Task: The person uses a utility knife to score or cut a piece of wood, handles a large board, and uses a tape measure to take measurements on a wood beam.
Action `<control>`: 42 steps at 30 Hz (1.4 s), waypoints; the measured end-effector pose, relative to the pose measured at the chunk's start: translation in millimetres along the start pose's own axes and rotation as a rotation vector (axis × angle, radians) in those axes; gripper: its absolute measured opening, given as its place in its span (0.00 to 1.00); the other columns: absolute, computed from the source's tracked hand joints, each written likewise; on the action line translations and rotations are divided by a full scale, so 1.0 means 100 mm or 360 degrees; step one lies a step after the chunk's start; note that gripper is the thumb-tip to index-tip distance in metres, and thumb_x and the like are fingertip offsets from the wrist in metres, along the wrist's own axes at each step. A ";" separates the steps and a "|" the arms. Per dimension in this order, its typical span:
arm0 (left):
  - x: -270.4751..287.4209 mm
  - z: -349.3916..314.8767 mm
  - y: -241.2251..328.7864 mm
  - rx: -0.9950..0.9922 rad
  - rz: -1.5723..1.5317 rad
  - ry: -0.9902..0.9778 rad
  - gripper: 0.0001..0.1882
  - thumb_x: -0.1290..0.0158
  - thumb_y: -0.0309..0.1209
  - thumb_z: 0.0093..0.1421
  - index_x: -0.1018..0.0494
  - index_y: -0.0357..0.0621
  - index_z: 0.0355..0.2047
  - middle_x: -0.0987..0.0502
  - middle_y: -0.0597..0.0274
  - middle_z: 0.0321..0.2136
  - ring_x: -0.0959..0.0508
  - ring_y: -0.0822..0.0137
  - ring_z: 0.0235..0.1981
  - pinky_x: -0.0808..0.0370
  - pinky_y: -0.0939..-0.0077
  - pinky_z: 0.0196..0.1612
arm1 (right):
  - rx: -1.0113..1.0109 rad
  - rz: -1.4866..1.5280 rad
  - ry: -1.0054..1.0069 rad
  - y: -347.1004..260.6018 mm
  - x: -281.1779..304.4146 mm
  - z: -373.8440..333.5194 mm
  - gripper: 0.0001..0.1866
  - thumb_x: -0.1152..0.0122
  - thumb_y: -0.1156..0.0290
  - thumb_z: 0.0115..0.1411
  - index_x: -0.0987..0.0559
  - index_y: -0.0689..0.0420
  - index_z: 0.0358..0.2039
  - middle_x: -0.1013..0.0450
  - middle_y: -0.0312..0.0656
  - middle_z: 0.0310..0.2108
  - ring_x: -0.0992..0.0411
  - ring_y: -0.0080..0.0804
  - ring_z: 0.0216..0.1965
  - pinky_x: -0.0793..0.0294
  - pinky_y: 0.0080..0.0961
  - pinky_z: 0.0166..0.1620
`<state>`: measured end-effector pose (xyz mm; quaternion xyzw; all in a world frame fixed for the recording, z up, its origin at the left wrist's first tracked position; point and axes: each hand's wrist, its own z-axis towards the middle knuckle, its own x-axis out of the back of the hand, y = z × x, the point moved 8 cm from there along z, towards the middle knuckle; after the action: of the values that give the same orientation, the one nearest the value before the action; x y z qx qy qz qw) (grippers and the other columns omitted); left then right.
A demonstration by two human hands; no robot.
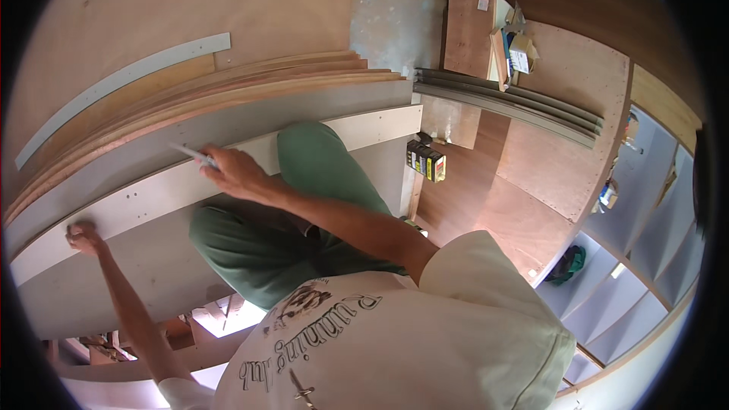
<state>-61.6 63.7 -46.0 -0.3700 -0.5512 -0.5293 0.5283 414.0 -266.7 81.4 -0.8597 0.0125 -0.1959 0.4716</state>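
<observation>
A long pale board strip [152, 196] with small paired holes lies on a wider grey panel [304, 106], crossing in front of my knees. My left hand [85, 238] rests on the strip near its left end, with fingers curled together; whatever they may hold is too small to make out. Farther right, my right hand [235, 175] grips a slim grey hand tool [192, 155], whose thin tip points left over the grey panel, just past the strip's far edge. The tip is blurred, so its exact kind does not show.
Beyond the panel lie stacked wooden boards [319, 74] and a narrow light strip [125, 76]. To the right are grey metal-like rails [524, 110], a yellow-and-black box [426, 161] and a wooden box [469, 34]. White shelving compartments [630, 288] stand at the right.
</observation>
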 end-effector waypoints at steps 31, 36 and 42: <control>0.58 -1.93 1.92 0.0357 -0.0282 0.0116 0.21 0.60 0.21 0.57 0.36 0.42 0.53 0.39 0.50 0.62 0.43 0.52 0.66 0.58 0.45 0.68 | 0.0373 -0.0800 -0.0870 -0.37 -1.13 0.94 0.13 0.52 0.63 0.66 0.35 0.58 0.43 0.24 0.57 0.26 0.25 0.60 0.32 0.27 0.53 0.35; 0.49 -1.86 1.87 0.0366 -0.0317 0.0035 0.25 0.59 0.19 0.54 0.37 0.43 0.55 0.40 0.52 0.63 0.45 0.53 0.68 0.60 0.46 0.69 | 0.0329 -0.1120 -0.1001 -0.28 -1.51 1.15 0.11 0.51 0.64 0.65 0.35 0.58 0.41 0.25 0.57 0.25 0.25 0.60 0.30 0.27 0.53 0.33; 0.44 -1.86 1.68 0.0437 -0.0361 -0.0036 0.25 0.57 0.18 0.53 0.37 0.44 0.53 0.40 0.52 0.64 0.45 0.54 0.68 0.60 0.45 0.69 | -0.0067 -0.1530 -0.1088 0.07 -0.86 0.68 0.10 0.52 0.65 0.66 0.36 0.58 0.39 0.26 0.59 0.30 0.27 0.62 0.34 0.31 0.54 0.34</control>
<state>128.6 -95.9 6.8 -0.2358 -0.6625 -0.5010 0.5045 359.3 -197.7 15.1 -0.7924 -0.5274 -0.0991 0.2900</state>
